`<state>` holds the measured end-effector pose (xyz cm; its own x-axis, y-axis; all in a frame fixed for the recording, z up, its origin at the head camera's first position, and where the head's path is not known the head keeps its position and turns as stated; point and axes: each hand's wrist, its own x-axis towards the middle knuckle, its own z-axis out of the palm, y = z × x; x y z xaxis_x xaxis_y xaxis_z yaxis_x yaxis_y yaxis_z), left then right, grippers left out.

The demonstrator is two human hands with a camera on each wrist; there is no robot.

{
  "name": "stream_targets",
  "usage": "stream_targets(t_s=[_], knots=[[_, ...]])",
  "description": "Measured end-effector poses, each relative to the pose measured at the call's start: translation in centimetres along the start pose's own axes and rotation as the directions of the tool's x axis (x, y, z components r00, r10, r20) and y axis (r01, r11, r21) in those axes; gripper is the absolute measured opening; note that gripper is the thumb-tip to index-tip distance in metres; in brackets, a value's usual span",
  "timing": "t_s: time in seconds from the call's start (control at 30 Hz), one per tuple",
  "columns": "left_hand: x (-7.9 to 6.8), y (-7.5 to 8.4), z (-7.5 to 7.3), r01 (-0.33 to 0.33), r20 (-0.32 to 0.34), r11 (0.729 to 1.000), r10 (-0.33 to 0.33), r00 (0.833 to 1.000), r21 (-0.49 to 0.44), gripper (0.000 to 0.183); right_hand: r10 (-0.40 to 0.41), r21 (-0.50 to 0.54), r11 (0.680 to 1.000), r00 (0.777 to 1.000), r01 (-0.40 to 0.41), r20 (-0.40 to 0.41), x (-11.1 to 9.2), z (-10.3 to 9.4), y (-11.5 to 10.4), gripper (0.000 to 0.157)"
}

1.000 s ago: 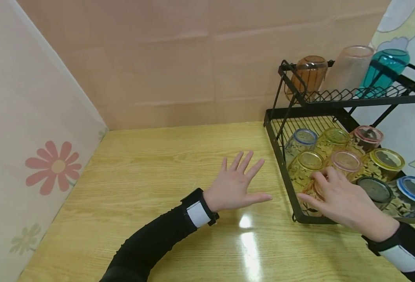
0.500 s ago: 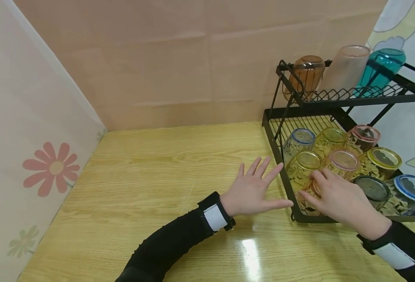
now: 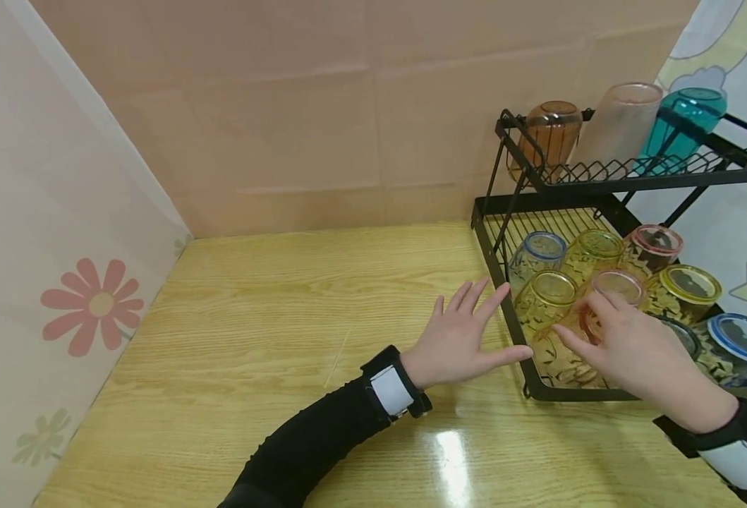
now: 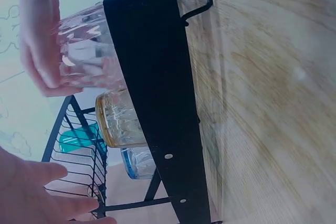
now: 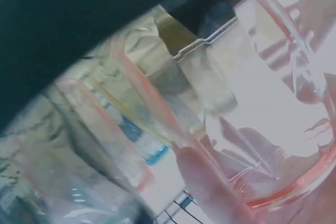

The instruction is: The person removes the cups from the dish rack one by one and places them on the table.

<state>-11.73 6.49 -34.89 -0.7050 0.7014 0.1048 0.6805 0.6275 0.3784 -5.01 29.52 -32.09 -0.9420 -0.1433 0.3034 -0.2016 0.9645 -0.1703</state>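
At the front left corner of the rack's lower tier, my right hand [image 3: 646,360] grips a clear pinkish glass [image 3: 563,356] round its upper end, thumb on the near side. In the left wrist view that glass [image 4: 86,51] rises higher above the black rim than the yellow-ringed glass [image 4: 123,119] beside it. The right wrist view shows its pink-edged wall [image 5: 294,190] close up, with fingers against it. My left hand [image 3: 452,346] holds nothing; its fingers are spread, palm down, over the table by the rack's left side, thumb overlapping the rim.
The black two-tier rack [image 3: 576,395] stands at the table's right. Its lower tier holds several glasses with coloured rings, among them a blue-ringed one [image 3: 744,342]. A brown glass [image 3: 554,134], a frosted one [image 3: 623,123] and a teal one [image 3: 690,123] stand on top.
My left hand has moved right, up to the rack's edge. The pinkish glass in my right hand has risen a little and shifted right.
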Motion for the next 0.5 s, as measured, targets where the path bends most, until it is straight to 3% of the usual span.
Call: stream_targets(t_s=[0.33, 0.5], knots=[[-0.5, -1.0, -0.9, -0.004, -0.111, 0.99, -0.012, 0.994, -0.144, 0.083, -0.019, 0.144, 0.989, 0.988, 0.041, -0.154, 1.6, -1.2, -1.1, 0.029], [-0.9, -1.9, -1.6, 0.004, -0.138, 0.973, -0.037, 0.99, -0.229, 0.08, 0.063, 0.342, 0.94, 0.991, -0.018, -0.121, 2.9, -0.9, -2.3, 0.03]])
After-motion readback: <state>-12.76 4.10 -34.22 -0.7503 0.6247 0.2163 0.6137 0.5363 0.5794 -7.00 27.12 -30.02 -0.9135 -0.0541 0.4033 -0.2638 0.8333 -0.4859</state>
